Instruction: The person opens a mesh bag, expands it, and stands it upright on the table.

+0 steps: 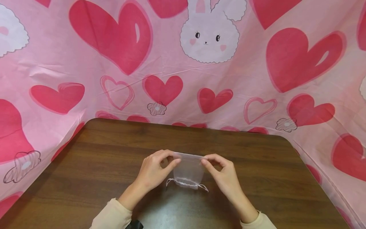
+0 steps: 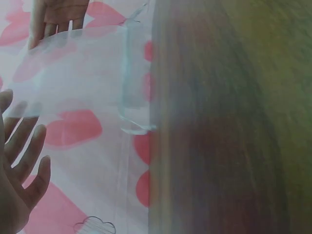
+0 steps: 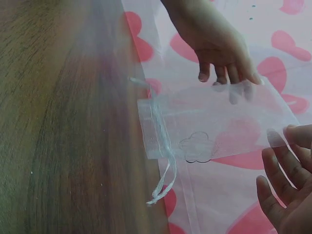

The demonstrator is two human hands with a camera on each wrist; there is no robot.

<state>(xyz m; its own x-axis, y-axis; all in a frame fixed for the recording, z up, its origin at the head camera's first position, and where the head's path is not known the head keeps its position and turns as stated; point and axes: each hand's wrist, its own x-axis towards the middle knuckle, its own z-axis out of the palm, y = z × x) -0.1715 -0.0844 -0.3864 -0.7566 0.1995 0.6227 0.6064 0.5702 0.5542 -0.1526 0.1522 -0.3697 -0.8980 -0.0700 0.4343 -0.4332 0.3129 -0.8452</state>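
Observation:
A small sheer white organza drawstring bag (image 1: 188,170) hangs between both hands above the table, its drawstring end downward. My left hand (image 1: 155,168) pinches one upper corner between thumb and fingers. The opposite corner is pinched by my right hand (image 1: 223,171). Ribbon loops stick out on both sides of the gathered end. In the right wrist view the bag (image 3: 214,122) is flat and see-through, with its cord dangling at the left. The left wrist view shows the bag (image 2: 80,73) stretched between the two hands, fingertips visible through the fabric.
Beneath the hands lies a dark brown wooden table (image 1: 114,152) with rounded far corners. A pink cloth (image 1: 166,41) with hearts and rabbit faces surrounds it at the back and sides. Something small and black (image 1: 134,225) shows by the left sleeve.

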